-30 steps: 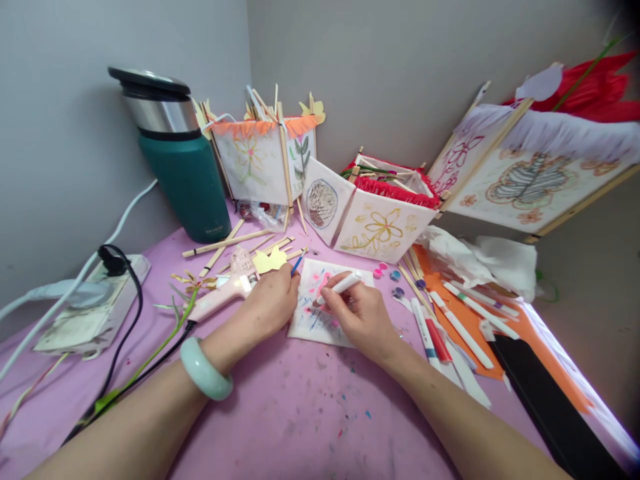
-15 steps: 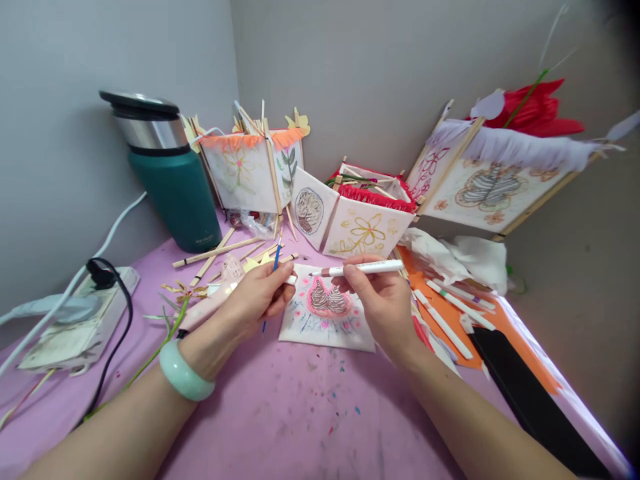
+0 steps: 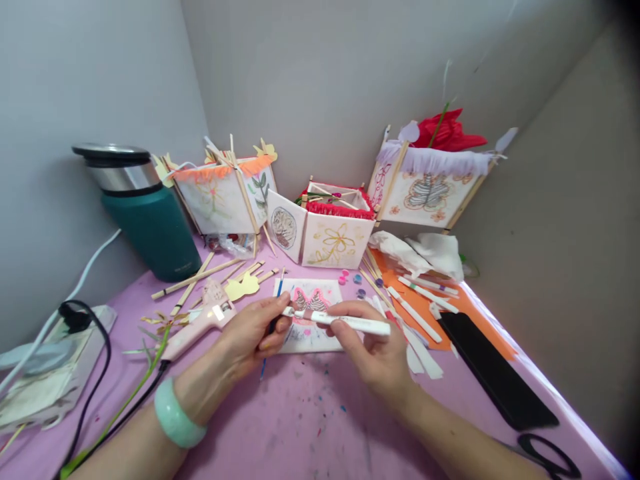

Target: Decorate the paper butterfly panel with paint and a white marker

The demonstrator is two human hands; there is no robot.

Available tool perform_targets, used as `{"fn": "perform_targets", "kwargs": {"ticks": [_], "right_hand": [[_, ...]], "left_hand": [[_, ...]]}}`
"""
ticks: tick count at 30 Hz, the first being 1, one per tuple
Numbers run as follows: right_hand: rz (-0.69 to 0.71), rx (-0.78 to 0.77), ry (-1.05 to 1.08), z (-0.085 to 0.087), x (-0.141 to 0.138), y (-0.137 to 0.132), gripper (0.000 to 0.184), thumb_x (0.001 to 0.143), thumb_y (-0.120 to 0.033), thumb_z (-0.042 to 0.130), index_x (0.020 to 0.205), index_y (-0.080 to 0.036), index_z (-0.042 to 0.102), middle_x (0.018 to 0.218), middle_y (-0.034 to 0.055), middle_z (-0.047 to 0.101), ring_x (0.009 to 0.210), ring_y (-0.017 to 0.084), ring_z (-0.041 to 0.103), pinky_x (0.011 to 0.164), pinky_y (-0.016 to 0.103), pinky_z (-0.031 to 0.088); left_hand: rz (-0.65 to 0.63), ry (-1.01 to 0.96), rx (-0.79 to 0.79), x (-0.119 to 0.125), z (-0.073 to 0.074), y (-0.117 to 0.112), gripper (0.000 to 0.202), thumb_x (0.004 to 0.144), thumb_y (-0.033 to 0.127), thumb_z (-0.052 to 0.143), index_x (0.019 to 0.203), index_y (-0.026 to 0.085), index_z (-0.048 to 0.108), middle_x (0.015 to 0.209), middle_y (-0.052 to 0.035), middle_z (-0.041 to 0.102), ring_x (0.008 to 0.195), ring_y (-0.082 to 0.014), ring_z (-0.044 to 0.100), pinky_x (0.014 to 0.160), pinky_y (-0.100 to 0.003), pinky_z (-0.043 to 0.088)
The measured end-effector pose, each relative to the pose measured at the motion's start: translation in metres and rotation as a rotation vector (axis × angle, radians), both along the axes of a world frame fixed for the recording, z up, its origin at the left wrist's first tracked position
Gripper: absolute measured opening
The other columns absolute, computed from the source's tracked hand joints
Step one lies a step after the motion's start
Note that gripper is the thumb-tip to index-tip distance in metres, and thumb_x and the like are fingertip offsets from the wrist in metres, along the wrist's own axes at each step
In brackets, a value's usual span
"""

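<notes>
Fingers of the right hand (image 3: 381, 355) are closed around 1 white marker (image 3: 363, 324) above the panel (image 3: 313, 339); left hand (image 3: 257, 328) pinches 1 cap (image 3: 288, 311) and 1 brush (image 3: 281, 283). Marker likely light, rigid, smooth: hold mid-barrel.

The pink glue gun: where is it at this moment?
In the head view, the pink glue gun lies left of the left hand, beside the yellow paper cutout.
</notes>
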State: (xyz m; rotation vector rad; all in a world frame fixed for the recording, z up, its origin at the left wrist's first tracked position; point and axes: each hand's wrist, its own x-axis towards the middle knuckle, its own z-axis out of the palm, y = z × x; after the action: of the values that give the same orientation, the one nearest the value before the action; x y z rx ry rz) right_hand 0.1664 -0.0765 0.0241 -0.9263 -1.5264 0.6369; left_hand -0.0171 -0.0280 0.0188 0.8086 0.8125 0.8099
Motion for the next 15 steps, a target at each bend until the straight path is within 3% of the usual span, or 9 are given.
{"fn": "perform_targets", "kwargs": {"ticks": [5,8,11,15], "right_hand": [[-0.027,0.110,-0.094,-0.005,-0.004,0.005,0.009,0.084,-0.018,0.059,0.090,-0.018,0.066,0.080,0.0036,0.070,0.070,0.013,0.065,0.065,0.025,0.052],[0.031,0.380,-0.253,-0.007,-0.003,0.009,0.009,0.084,-0.019,0.059,0.091,-0.017,0.064,0.079,0.0052,0.072,0.070,0.014,0.066,0.067,0.028,0.053],[0.040,0.590,-0.398,-0.010,-0.001,0.010,0.006,0.086,-0.020,0.056,0.089,-0.017,0.060,0.075,0.0047,0.071,0.068,0.014,0.065,0.066,0.027,0.052],[-0.049,0.581,-0.299,-0.020,-0.007,0.008,0.008,0.090,-0.024,0.051,0.091,-0.019,0.058,0.074,0.0029,0.071,0.067,0.011,0.065,0.065,0.025,0.053]], "left_hand": [[-0.004,0.131,0.060,0.006,0.001,-0.005,0.041,0.081,0.051,0.059,0.062,0.016,0.046,0.044,0.0093,0.035,0.031,-0.0004,0.019,0.032,-0.015,0.013],[0.075,0.242,0.091,0.012,0.002,-0.009,0.043,0.073,0.056,0.065,0.066,0.018,0.049,0.043,0.0105,0.032,0.033,-0.0016,0.019,0.032,-0.015,0.012],[0.154,0.325,0.116,0.015,0.003,-0.013,0.041,0.067,0.057,0.070,0.071,0.018,0.055,0.046,0.0093,0.034,0.037,-0.0043,0.026,0.034,-0.015,0.021],[0.207,0.434,0.215,0.014,0.004,-0.020,0.038,0.067,0.055,0.069,0.074,0.019,0.059,0.050,0.0070,0.038,0.043,-0.0071,0.035,0.039,-0.017,0.028]]}}
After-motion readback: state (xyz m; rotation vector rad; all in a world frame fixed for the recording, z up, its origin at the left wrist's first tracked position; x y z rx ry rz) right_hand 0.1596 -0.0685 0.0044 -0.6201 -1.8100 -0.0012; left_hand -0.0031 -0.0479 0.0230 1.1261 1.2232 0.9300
